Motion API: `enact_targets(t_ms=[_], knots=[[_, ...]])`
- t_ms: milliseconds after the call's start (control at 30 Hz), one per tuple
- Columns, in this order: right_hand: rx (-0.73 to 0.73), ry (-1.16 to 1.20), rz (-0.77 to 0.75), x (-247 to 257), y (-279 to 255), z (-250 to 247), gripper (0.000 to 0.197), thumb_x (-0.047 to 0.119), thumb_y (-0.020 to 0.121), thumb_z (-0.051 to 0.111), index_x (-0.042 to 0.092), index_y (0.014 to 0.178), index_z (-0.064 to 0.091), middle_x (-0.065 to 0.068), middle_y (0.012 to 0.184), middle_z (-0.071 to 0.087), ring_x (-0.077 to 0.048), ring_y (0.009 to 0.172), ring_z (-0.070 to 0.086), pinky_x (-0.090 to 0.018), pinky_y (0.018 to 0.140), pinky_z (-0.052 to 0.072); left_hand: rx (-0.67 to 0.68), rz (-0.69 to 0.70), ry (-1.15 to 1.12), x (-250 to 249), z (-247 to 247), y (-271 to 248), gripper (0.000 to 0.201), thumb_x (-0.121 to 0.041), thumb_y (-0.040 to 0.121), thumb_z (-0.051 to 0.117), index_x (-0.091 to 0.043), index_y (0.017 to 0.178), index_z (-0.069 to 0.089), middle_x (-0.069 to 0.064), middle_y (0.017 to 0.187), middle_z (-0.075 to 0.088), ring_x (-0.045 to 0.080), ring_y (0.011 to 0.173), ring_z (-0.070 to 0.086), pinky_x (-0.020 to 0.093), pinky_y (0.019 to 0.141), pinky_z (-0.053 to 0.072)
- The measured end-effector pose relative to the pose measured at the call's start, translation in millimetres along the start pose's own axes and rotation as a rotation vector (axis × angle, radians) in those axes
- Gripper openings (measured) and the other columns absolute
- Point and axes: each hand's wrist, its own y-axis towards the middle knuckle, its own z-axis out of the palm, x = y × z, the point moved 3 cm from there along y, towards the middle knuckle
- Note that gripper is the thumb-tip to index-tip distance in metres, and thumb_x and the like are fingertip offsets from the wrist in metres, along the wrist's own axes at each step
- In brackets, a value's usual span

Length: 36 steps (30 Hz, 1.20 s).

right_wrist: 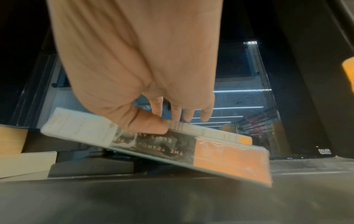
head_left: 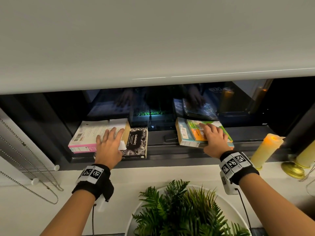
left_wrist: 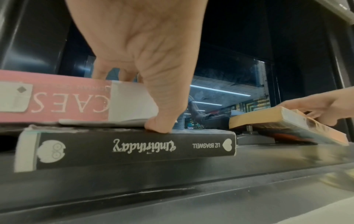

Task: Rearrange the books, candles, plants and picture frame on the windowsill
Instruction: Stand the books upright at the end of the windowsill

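Note:
My left hand (head_left: pixel 109 142) lies flat on a pink-and-white book (head_left: pixel 85 135) stacked on a black "Unbirthday" book (head_left: pixel 137 143). In the left wrist view the thumb (left_wrist: pixel 161 115) runs down past the pink book (left_wrist: pixel 67 100) and its tip rests on the black book (left_wrist: pixel 134 147). My right hand (head_left: pixel 214 140) rests with spread fingers on a green-and-orange book (head_left: pixel 196 132) lying on a pale blue book (head_left: pixel 183 133). In the right wrist view this pair tilts up at the left, and the thumb (right_wrist: pixel 151 127) presses the upper book's spine (right_wrist: pixel 220 134) above the lower book (right_wrist: pixel 229 160).
A lit yellow candle (head_left: pixel 265 149) and a second candle (head_left: pixel 306 157) on a gold holder (head_left: pixel 293 170) stand at the right. A fern (head_left: pixel 185 206) in a white round pot (head_left: pixel 226 206) sits close in front on the white sill (head_left: pixel 153 174). Blind chains (head_left: pixel 34 167) hang left; a window handle (head_left: pixel 170 137) lies between the stacks.

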Motion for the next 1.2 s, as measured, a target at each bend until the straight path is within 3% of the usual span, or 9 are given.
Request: enact_targets(t_ms=[167, 367, 600, 700, 800, 933, 1000, 1200], knots=[[-0.044, -0.028, -0.033, 17.0, -1.8, -7.7, 0.083, 0.013, 0.076, 0.066, 0.025, 0.146, 0.021, -0.008, 0.149, 0.025, -0.034, 0.136, 0.02, -0.055, 0.112, 0.018, 0.026, -0.011, 0.025, -0.7, -1.3, 0.7, 0.083, -0.019, 0.079, 0.067, -0.023, 0.149, 0.023, 0.009, 0.155, 0.028, 0.032, 0.142, 0.025, 0.055, 0.113, 0.02], [-0.163, -0.01, -0.251, 80.7, -1.0, -7.0, 0.07, 0.013, 0.075, 0.062, 0.028, 0.137, 0.035, -0.004, 0.134, 0.036, -0.03, 0.125, 0.03, -0.046, 0.105, 0.027, 0.026, -0.027, -0.004, 2.0, -3.9, -2.1, 0.079, -0.019, 0.082, 0.062, -0.021, 0.15, 0.023, 0.009, 0.154, 0.029, 0.032, 0.142, 0.027, 0.056, 0.113, 0.019], [-0.09, -0.048, -0.395, 131.1, -0.1, 14.1, 0.063, 0.015, 0.078, 0.057, 0.029, 0.136, 0.037, -0.001, 0.134, 0.037, -0.026, 0.125, 0.029, -0.043, 0.103, 0.025, -0.048, -0.042, -0.037, 2.1, -12.5, -0.9, 0.076, -0.011, 0.073, 0.075, -0.014, 0.14, 0.04, 0.008, 0.14, 0.048, 0.029, 0.131, 0.043, 0.054, 0.107, 0.033], [-0.061, -0.127, -0.475, 144.9, -2.8, 25.5, 0.06, 0.02, 0.081, 0.058, 0.028, 0.136, 0.037, -0.001, 0.135, 0.037, -0.026, 0.123, 0.031, -0.043, 0.102, 0.027, -0.107, -0.074, -0.165, 7.6, -20.9, 2.9, 0.074, -0.011, 0.076, 0.073, -0.013, 0.141, 0.039, 0.01, 0.138, 0.05, 0.029, 0.128, 0.046, 0.051, 0.107, 0.034], [0.006, -0.215, -0.528, 157.7, -2.8, 39.9, 0.06, 0.031, 0.083, 0.06, 0.027, 0.138, 0.035, -0.002, 0.136, 0.037, -0.026, 0.124, 0.032, -0.044, 0.102, 0.028, -0.191, -0.147, -0.319, 18.5, -40.2, 7.8, 0.068, -0.015, 0.076, 0.074, -0.011, 0.137, 0.044, 0.015, 0.13, 0.056, 0.034, 0.117, 0.054, 0.047, 0.098, 0.042], [0.098, -0.272, -0.584, 176.2, -1.0, 60.9, 0.071, 0.042, 0.081, 0.064, 0.027, 0.141, 0.031, -0.003, 0.14, 0.035, -0.026, 0.128, 0.03, -0.047, 0.105, 0.027, -0.37, -0.311, -0.561, 41.5, -67.9, 11.8, 0.043, -0.026, 0.076, 0.075, -0.009, 0.11, 0.055, 0.015, 0.103, 0.066, 0.035, 0.095, 0.062, 0.045, 0.083, 0.052], [0.131, -0.277, -0.608, 187.5, 0.5, 71.2, 0.076, 0.043, 0.079, 0.066, 0.027, 0.143, 0.027, -0.004, 0.143, 0.033, -0.026, 0.13, 0.03, -0.048, 0.106, 0.027, -0.459, -0.367, -0.671, 53.5, -75.9, 11.2, 0.04, -0.03, 0.075, 0.076, -0.008, 0.102, 0.055, 0.016, 0.096, 0.066, 0.032, 0.089, 0.063, 0.042, 0.079, 0.054], [0.181, -0.253, -0.703, 222.1, 6.3, 97.8, 0.086, 0.034, 0.077, 0.07, 0.022, 0.147, 0.021, -0.009, 0.147, 0.027, -0.029, 0.134, 0.03, -0.043, 0.113, 0.025, -0.482, -0.463, -0.795, 92.2, -72.0, 8.2, 0.045, -0.03, 0.075, 0.077, -0.007, 0.106, 0.055, 0.011, 0.1, 0.065, 0.028, 0.096, 0.06, 0.027, 0.078, 0.046]])
